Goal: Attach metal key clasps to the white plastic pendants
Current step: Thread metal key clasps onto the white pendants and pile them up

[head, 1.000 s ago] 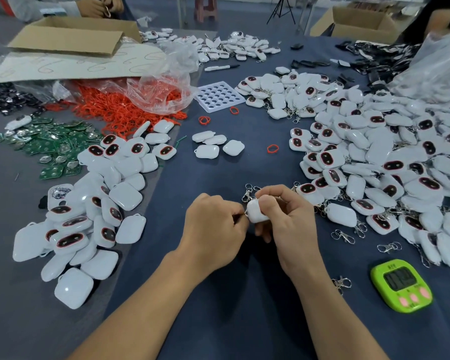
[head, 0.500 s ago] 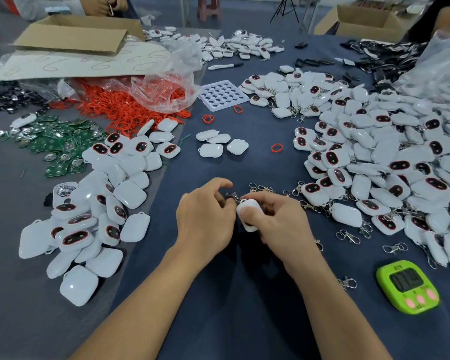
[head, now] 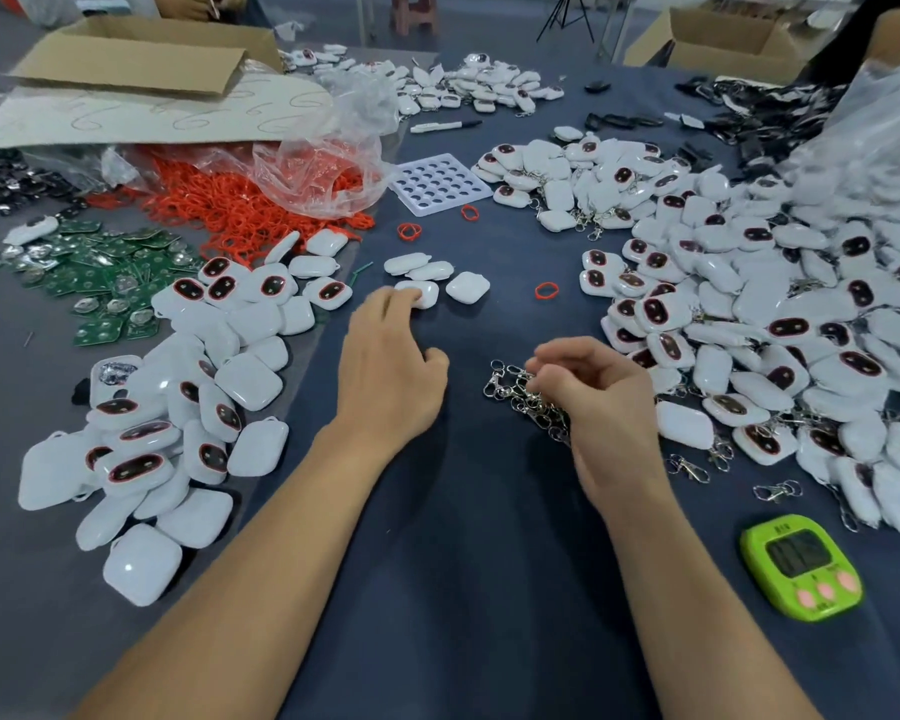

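My left hand (head: 391, 371) reaches forward, and its fingertips touch a plain white pendant (head: 423, 293) in a small group of loose pendants (head: 467, 287) at the table's middle. My right hand (head: 598, 397) hovers over a heap of metal key clasps (head: 510, 392). Its fingers and thumb curl down into the heap, and they hide whether a clasp is pinched. A big pile of pendants with clasps fitted (head: 759, 314) covers the right side. A pile of pendants without clasps (head: 178, 407) lies on the left.
A green timer (head: 801, 569) sits at the front right, with loose clasps (head: 778, 491) near it. Behind are orange rubber rings (head: 240, 210) spilling from a plastic bag, green circuit boards (head: 100, 283), a white cell tray (head: 437, 184), cardboard boxes (head: 136, 65) and a marker (head: 445, 125).
Both hands held one white pendant together before; neither holds it now. My left hand has moved forward to the loose pendants, and my right hand has moved right over the clasp heap.
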`<action>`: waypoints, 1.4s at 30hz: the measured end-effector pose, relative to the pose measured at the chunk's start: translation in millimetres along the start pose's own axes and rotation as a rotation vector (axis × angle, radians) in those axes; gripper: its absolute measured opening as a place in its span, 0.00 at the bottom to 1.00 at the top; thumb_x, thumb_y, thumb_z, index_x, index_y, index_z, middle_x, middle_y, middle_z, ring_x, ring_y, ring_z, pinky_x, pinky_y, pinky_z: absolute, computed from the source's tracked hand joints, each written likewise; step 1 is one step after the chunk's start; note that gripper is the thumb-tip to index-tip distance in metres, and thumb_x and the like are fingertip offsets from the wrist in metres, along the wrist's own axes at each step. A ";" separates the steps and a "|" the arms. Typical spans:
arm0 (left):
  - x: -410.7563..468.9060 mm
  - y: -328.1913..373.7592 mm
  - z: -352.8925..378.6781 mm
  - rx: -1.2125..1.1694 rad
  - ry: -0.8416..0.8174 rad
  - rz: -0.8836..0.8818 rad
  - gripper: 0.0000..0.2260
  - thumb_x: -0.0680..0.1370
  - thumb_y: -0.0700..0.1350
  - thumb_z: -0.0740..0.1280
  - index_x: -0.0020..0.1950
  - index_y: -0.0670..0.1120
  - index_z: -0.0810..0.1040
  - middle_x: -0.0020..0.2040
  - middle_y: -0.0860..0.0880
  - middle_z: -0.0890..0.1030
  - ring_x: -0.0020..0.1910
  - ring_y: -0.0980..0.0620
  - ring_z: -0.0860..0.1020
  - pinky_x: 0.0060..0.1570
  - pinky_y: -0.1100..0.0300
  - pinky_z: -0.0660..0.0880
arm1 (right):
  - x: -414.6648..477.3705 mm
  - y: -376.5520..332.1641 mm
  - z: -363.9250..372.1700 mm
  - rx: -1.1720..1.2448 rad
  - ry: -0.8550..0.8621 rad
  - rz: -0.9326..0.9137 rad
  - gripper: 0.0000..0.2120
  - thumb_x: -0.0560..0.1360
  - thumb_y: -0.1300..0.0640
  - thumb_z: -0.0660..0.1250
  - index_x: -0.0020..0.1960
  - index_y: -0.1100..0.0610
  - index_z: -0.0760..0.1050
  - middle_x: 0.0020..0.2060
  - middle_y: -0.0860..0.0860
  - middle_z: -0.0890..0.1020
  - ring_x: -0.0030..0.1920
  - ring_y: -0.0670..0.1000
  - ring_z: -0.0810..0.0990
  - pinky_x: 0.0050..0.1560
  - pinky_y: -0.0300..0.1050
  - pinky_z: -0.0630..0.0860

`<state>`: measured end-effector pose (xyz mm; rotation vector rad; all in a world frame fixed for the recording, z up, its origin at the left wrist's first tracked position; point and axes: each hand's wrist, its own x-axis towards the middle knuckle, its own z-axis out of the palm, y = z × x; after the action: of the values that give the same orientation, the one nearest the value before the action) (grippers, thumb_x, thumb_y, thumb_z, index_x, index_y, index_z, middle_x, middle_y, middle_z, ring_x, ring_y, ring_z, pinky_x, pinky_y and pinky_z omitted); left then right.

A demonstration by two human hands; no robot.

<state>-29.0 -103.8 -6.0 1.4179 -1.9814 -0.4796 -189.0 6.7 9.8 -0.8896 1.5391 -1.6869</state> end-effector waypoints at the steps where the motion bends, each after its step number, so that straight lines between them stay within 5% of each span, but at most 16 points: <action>1: 6.1 -0.5 0.9 0.005 -0.013 0.010 0.26 0.74 0.41 0.67 0.73 0.46 0.70 0.73 0.49 0.69 0.73 0.48 0.65 0.68 0.60 0.61 | -1.6 4.1 3.6 -0.158 -0.020 -0.070 0.12 0.71 0.69 0.72 0.42 0.52 0.85 0.39 0.49 0.87 0.42 0.47 0.85 0.47 0.38 0.79; 5: 21.8 2.0 4.9 0.080 -0.102 0.031 0.28 0.76 0.45 0.65 0.77 0.45 0.66 0.75 0.48 0.69 0.74 0.46 0.66 0.69 0.51 0.65 | -9.3 12.4 16.4 -0.645 -0.128 -0.248 0.11 0.73 0.64 0.71 0.43 0.47 0.82 0.39 0.37 0.84 0.41 0.42 0.84 0.46 0.31 0.76; 10: 17.8 0.6 7.0 0.140 -0.022 0.044 0.18 0.79 0.45 0.65 0.69 0.47 0.75 0.65 0.47 0.75 0.61 0.42 0.74 0.59 0.50 0.69 | -11.6 10.2 18.1 -0.681 -0.078 -0.246 0.12 0.73 0.64 0.71 0.46 0.47 0.82 0.40 0.39 0.84 0.43 0.43 0.83 0.49 0.36 0.78; 13: 16.0 -1.0 5.1 0.152 -0.016 0.051 0.11 0.80 0.46 0.65 0.61 0.47 0.80 0.61 0.47 0.77 0.56 0.43 0.75 0.56 0.50 0.69 | -12.6 14.0 19.7 -0.809 0.019 -0.295 0.18 0.74 0.63 0.70 0.61 0.50 0.81 0.55 0.42 0.84 0.55 0.44 0.79 0.61 0.38 0.73; 17: 13.9 -2.2 -1.0 -0.026 0.007 0.013 0.11 0.83 0.51 0.61 0.52 0.48 0.81 0.51 0.53 0.80 0.49 0.50 0.75 0.48 0.53 0.69 | -11.0 16.8 24.3 -1.037 -0.049 -0.290 0.17 0.78 0.62 0.66 0.65 0.56 0.80 0.62 0.51 0.82 0.66 0.55 0.75 0.66 0.43 0.60; 21: 11.0 -2.2 -12.1 -0.319 0.003 -0.118 0.16 0.79 0.58 0.60 0.44 0.51 0.84 0.36 0.54 0.81 0.35 0.53 0.76 0.37 0.57 0.71 | -12.1 16.4 26.7 -0.987 -0.273 -0.342 0.22 0.80 0.64 0.63 0.72 0.53 0.78 0.72 0.48 0.78 0.74 0.47 0.70 0.74 0.39 0.58; 25: 0.8 6.2 -17.1 -0.626 -0.102 -0.187 0.11 0.81 0.49 0.67 0.43 0.57 0.87 0.38 0.54 0.86 0.31 0.55 0.81 0.33 0.61 0.79 | -14.2 13.3 22.1 -0.802 -0.114 -0.291 0.27 0.78 0.53 0.70 0.77 0.44 0.71 0.68 0.41 0.77 0.69 0.40 0.70 0.64 0.18 0.54; 28: -15.0 18.2 -14.7 -0.736 -0.195 -0.095 0.10 0.80 0.45 0.69 0.46 0.56 0.88 0.41 0.53 0.87 0.38 0.55 0.85 0.37 0.59 0.82 | -16.9 12.1 23.0 -0.770 -0.126 -0.251 0.33 0.76 0.46 0.71 0.78 0.37 0.64 0.62 0.38 0.80 0.62 0.40 0.74 0.59 0.26 0.63; 31: -30.6 30.4 -12.2 -0.803 -0.265 0.008 0.08 0.78 0.45 0.71 0.49 0.58 0.88 0.45 0.56 0.88 0.46 0.57 0.86 0.43 0.65 0.80 | -17.2 13.1 22.6 -0.746 -0.105 -0.264 0.28 0.77 0.48 0.71 0.74 0.38 0.68 0.49 0.40 0.84 0.50 0.43 0.80 0.54 0.41 0.75; 33: -35.0 31.8 -11.0 -0.712 -0.170 0.053 0.06 0.76 0.48 0.74 0.50 0.57 0.88 0.45 0.59 0.87 0.46 0.58 0.86 0.46 0.67 0.80 | -16.7 13.7 19.7 -0.722 -0.060 -0.290 0.19 0.77 0.52 0.73 0.65 0.40 0.74 0.43 0.42 0.83 0.43 0.44 0.80 0.50 0.43 0.77; 36: -31.5 25.3 -10.9 -0.505 -0.014 -0.012 0.10 0.72 0.51 0.76 0.53 0.57 0.86 0.44 0.60 0.85 0.46 0.58 0.83 0.50 0.67 0.77 | -15.0 13.9 14.8 -0.624 0.038 -0.276 0.09 0.77 0.54 0.73 0.51 0.45 0.75 0.38 0.43 0.79 0.38 0.45 0.76 0.40 0.33 0.71; 39: -28.0 21.0 -8.6 -0.223 -0.165 0.039 0.11 0.74 0.47 0.73 0.55 0.58 0.86 0.52 0.62 0.83 0.54 0.61 0.77 0.58 0.62 0.74 | -10.6 14.5 11.1 -0.533 0.129 -0.183 0.08 0.77 0.56 0.73 0.47 0.48 0.75 0.38 0.43 0.79 0.36 0.45 0.75 0.39 0.34 0.70; 42: -29.0 20.0 -3.1 -0.067 -0.220 0.124 0.06 0.74 0.48 0.74 0.49 0.58 0.86 0.52 0.63 0.81 0.55 0.58 0.73 0.54 0.61 0.71 | -9.8 13.6 11.2 -0.528 0.165 -0.165 0.09 0.76 0.57 0.73 0.45 0.49 0.73 0.38 0.44 0.79 0.36 0.47 0.76 0.38 0.37 0.72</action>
<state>-34.9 -69.6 0.3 1.2367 -2.1898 -0.6634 -173.8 8.0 -3.5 -1.1909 2.1293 -1.5130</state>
